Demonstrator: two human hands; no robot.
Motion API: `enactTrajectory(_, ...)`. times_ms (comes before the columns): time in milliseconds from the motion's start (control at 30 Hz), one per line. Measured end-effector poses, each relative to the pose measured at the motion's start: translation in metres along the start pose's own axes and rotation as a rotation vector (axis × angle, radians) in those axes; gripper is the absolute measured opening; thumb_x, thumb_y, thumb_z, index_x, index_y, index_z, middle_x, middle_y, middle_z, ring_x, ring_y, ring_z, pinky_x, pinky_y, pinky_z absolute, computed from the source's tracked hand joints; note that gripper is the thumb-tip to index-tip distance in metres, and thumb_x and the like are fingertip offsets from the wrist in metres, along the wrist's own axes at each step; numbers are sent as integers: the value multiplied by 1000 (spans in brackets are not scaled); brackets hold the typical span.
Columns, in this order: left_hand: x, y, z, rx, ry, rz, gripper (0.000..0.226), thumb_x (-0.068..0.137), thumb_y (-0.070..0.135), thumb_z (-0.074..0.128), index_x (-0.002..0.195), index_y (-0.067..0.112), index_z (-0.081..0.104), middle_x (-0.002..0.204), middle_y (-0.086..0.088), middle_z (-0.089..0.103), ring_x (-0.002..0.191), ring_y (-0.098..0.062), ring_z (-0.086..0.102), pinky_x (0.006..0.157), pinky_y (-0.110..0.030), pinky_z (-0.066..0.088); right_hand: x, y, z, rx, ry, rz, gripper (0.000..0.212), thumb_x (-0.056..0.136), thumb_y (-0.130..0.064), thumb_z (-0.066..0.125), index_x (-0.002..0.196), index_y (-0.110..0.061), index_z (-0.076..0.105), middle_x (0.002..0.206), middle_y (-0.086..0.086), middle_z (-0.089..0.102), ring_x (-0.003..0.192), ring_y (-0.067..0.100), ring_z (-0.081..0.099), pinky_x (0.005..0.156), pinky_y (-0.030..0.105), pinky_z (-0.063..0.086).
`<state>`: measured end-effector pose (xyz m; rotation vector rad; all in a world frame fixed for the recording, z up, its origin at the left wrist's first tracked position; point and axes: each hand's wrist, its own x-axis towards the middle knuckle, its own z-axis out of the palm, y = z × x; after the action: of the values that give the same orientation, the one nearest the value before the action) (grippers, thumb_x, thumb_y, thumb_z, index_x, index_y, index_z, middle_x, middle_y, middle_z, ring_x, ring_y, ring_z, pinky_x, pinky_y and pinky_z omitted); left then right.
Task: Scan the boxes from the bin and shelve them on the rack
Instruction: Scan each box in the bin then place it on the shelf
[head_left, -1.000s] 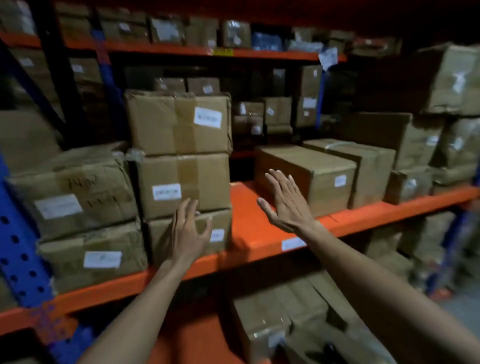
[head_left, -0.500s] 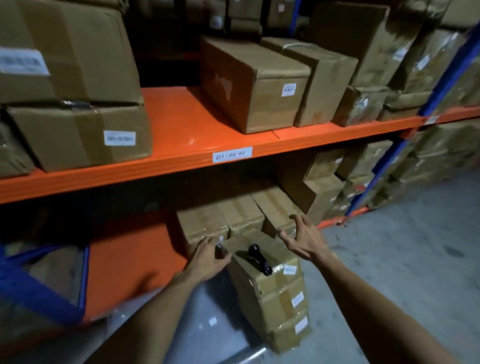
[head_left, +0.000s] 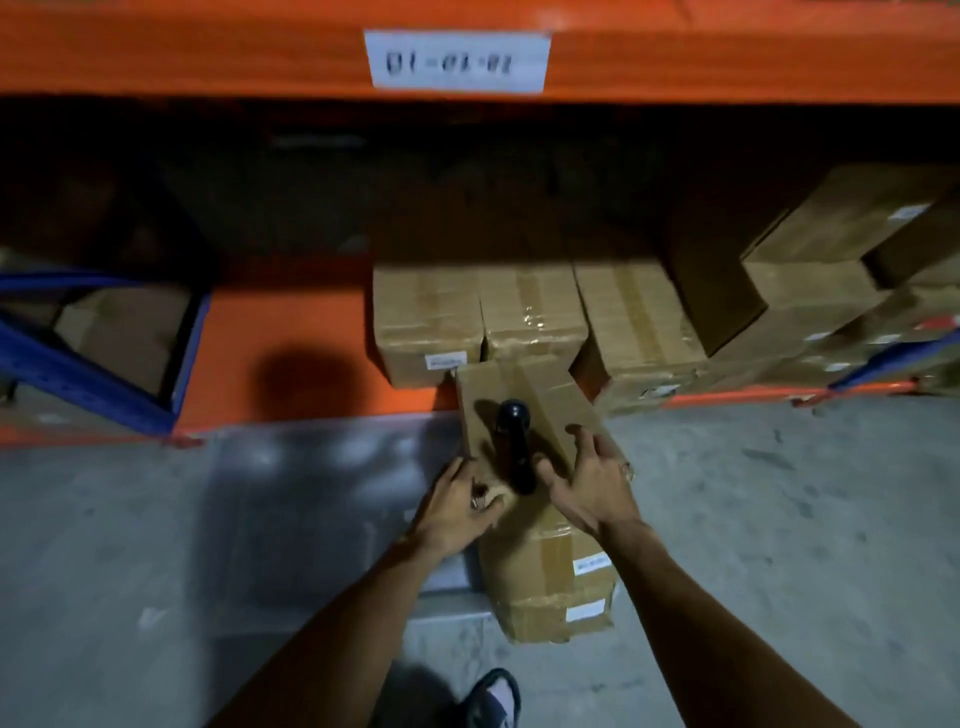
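The left hand curls against the near left corner of the top brown cardboard box of a floor stack; the right hand lies spread on its lid. Half a second ago both hovered just short of it. A black handheld scanner lies between them. The orange rack shelf behind holds taped cartons; its label seems unreadable. The grey concrete floor spreads around.
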<state>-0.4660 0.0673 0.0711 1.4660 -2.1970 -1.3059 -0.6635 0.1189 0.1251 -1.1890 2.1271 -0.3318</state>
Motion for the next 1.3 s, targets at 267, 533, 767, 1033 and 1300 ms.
enactTrajectory(267,34,-57,60,-80,115,44,44,88,25,73,124,3,60,125,-10,57,114,-23,56,94,-38,51,95,2,62,113,-91,-15,77,95,-45,71,155,-20,30,143,21,48,126,43,56,105,59,51)
enactTrajectory(533,38,-65,57,12,87,67,41,91,33,65,120,5,61,119,-9,57,111,-26,54,92,-42,48,103,7,76,336,-97,96,79,91,-18,75,156,-26,31,133,17,63,122,38,62,103,53,54)
enactTrajectory(767,40,-51,65,447,-66,120,71,89,19,59,150,37,28,136,-10,33,126,-34,37,107,-45,37,18,45,30,823,142,80,74,78,-9,74,135,-51,49,104,0,69,76,11,68,64,23,54)
enactTrajectory(1033,47,-30,78,659,-416,160,112,86,14,61,140,61,-25,161,-5,-24,147,-35,-23,107,-76,1,-70,84,21,1007,320,205,54,92,-57,72,140,-53,47,90,9,75,74,23,69,69,38,56)
enactTrajectory(1300,49,-42,88,748,-277,250,123,88,-4,54,125,61,-43,163,-11,-8,148,-39,-1,102,-71,28,-86,96,55,920,348,296,39,97,-33,55,123,-55,36,89,10,72,69,20,71,65,37,60)
